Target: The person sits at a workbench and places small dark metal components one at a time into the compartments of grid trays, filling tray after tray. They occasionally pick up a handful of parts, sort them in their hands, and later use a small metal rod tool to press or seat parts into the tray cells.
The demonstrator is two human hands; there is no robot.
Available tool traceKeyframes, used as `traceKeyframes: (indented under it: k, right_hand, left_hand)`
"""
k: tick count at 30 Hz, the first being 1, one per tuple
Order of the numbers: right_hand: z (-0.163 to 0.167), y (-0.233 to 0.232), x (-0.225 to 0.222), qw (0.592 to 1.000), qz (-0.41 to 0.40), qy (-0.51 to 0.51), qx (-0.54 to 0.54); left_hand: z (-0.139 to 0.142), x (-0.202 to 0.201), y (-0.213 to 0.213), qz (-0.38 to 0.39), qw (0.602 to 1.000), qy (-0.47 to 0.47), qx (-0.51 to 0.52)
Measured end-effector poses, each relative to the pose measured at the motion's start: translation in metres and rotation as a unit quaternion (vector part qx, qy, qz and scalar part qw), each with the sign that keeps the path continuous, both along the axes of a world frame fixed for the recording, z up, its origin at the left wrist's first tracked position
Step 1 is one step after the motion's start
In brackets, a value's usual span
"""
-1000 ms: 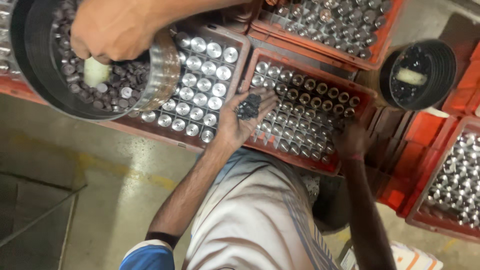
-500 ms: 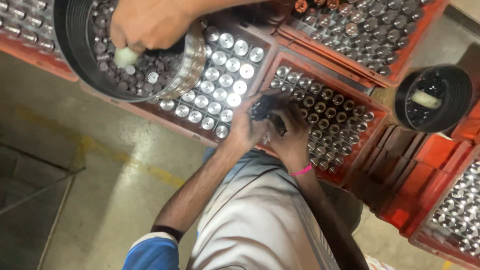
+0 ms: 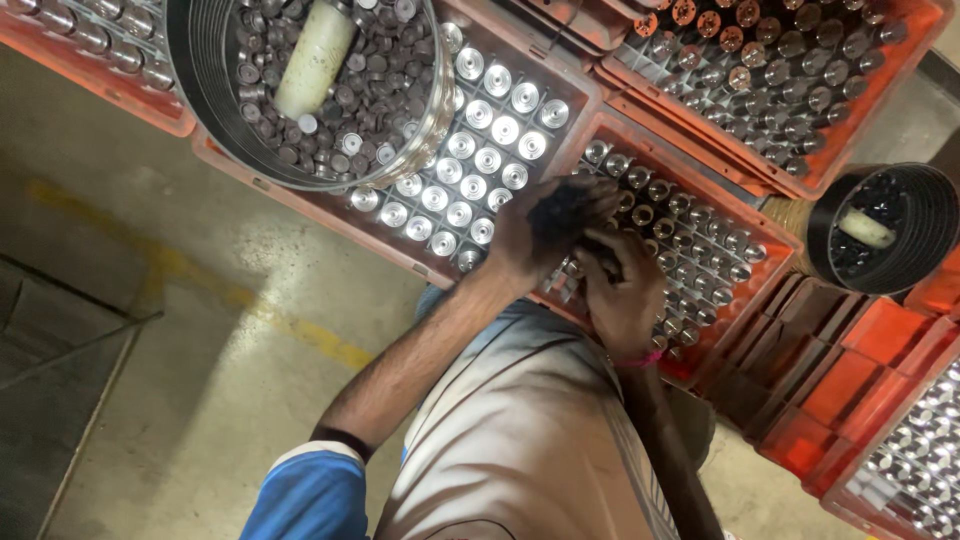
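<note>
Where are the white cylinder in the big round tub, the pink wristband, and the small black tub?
white cylinder [image 3: 313, 57], head view, mid-body
pink wristband [image 3: 640, 359], head view, band's middle
small black tub [image 3: 925, 205], head view, ribbed inner wall

Single head-worn view, looking steeply down, frame tilted. Close range: orange crates [image 3: 735, 150] of metal cylinders fill the top and right of the frame. Concrete floor [image 3: 170, 330] occupies the left. Another person's torso and arms enter from bottom centre. No second view shares the scene.
</note>
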State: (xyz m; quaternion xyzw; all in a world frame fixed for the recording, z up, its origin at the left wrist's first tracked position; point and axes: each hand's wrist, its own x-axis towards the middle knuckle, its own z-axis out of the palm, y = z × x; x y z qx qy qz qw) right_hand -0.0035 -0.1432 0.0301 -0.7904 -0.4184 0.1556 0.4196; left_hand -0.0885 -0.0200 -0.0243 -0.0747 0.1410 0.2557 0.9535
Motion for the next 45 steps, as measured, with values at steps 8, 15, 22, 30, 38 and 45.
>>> traceKeyframes:
  k: [8,15,22,30,38,45]
  right_hand:
    - [-0.094,0.016,0.007,0.976,0.079,0.164,-0.117]
    - [-0.131,0.042,-0.005,0.991,0.096,-0.073,-0.062]
    - [-0.135,0.082,-0.017,0.857,-0.031,-0.501,-0.119]
    - [-0.016,0.037,-0.008,0.991,-0.11,0.067,-0.022]
    - [0.018,0.044,-0.02,0.999,0.007,-0.033,0.022]
    - [0.015,0.034,-0.02,0.999,0.03,-0.04,-0.004]
  left_hand:
    - [0.003,-0.015,0.024,0.037,0.998,-0.048,-0.022]
    - [-0.002,-0.019,0.024,0.027,0.994,0.05,-0.094]
    - [-0.003,-0.018,0.034,0.011,0.995,0.001,-0.103]
    - [0.005,-0.018,0.035,-0.008,0.991,-0.106,-0.086]
    - [-0.019,-0.01,0.017,-0.049,0.998,-0.033,-0.001]
    - [-0.004,-0.015,0.021,-0.061,0.997,0.039,-0.02]
